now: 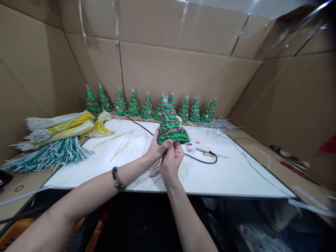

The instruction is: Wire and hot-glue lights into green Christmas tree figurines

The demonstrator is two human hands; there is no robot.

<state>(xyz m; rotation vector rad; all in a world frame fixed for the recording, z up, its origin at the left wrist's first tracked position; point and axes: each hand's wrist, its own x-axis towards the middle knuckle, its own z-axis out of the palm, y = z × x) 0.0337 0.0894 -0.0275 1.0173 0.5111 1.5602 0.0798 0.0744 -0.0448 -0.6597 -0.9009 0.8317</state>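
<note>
A small green Christmas tree point(170, 127) with pink-red garland and a silvery star is held upright above the white board point(99, 168). My left hand point(156, 145) grips its left side and lower edge, the thumb lying along the base. Beneath the base, my right hand point(172, 159) is closed with its fingers pressed together at the bottom of the tree. Thin pale strands hang below, between the two hands. Just right of the tree lies a white glue gun point(199, 147) with a black cord.
Several similar decorated trees point(133, 103) stand in a row along the cardboard back wall point(183, 66). Bundles of yellow and white strands point(63, 126) and green and white strands point(52, 154) lie at left. Loose wires point(215, 126) are scattered at the back right.
</note>
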